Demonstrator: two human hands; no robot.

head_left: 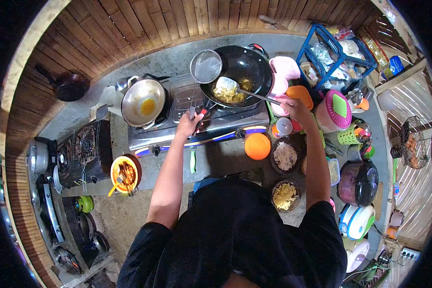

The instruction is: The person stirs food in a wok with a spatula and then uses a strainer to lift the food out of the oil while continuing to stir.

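Yellow food (pixel 235 98) lies in the dark wok (pixel 247 67), at the right end of the stove (pixel 177 137), and some of it is on the white blade of your spatula (pixel 226 85). Your right hand (pixel 295 110) is closed around the handle of this spatula, which comes over the right rim of the wok. Your left hand (pixel 189 124) is closed around the handle of the strainer (pixel 206 66), beside the black and red wok handle (pixel 204 112); you cannot tell here how firmly it also holds that handle. The round mesh of the strainer is above the left rim of the wok.

At the left end of the stove you have the pale pan (pixel 143 103), with yellow oil (pixel 148 106) in its bottom. Near the front right corner of the stove is the orange lid (pixel 258 146). To the right of this lid you see the bowl of whitish crumbs (pixel 285 156), and nearer to your body, the bowl of pale yellow pieces (pixel 285 196). The green knife handle (pixel 193 162) is just in front of the stove.
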